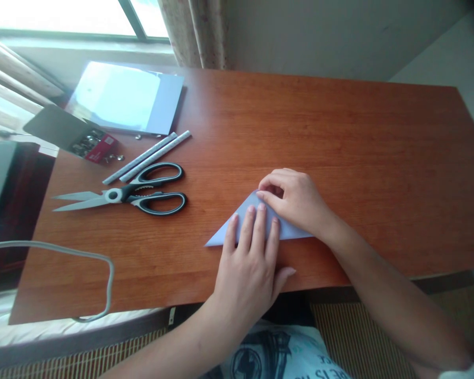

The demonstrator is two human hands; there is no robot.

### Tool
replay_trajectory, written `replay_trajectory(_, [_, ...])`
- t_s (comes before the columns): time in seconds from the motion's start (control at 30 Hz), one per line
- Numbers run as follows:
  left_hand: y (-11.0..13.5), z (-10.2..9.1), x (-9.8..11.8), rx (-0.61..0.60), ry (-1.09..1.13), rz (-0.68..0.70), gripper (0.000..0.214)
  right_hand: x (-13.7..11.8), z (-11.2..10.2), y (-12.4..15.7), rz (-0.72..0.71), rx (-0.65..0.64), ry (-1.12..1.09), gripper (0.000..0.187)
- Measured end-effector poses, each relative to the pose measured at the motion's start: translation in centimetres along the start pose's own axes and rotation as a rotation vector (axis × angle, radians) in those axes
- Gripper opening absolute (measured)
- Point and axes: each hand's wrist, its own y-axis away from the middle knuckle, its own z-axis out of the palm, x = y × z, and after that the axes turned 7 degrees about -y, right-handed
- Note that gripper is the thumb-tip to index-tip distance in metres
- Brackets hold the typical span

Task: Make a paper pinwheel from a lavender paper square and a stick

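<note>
A pale blue sheet of paper (245, 216), folded into a triangle, lies on the wooden table (339, 147) near its front edge. My left hand (250, 258) lies flat on the triangle, fingers stretched out and pressing it down. My right hand (296, 200) sits at the triangle's top corner with its fingers curled, pinching the paper's tip. Much of the paper is hidden under both hands.
Black-handled scissors (142, 196) lie to the left, with two silver rulers (150, 156) behind them. A stack of blue paper (126, 97) and an open box of clips (89, 145) sit at the back left. A grey cable (102, 273) loops over the front left edge.
</note>
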Motion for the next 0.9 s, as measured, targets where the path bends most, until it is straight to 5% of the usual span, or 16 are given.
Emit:
replay_trajectory(0.53, [-1.9,0.5,-1.3,-0.043,-0.008,0.028,0.102,1.0,0.2,-2.1,-0.023,0.086,0.105,0.006])
replay_trajectory(0.73, [-1.8,0.8,-1.2,-0.040,0.003,0.026,0.105,0.5,-0.9,0.9,-0.251,-0.035,0.258,0.023])
replay_trajectory(0.9, [-1.7,1.0,-1.1,-0.022,-0.003,0.022,0.101,0.0,-1.1,5.3,-0.268,-0.049,0.374,0.031])
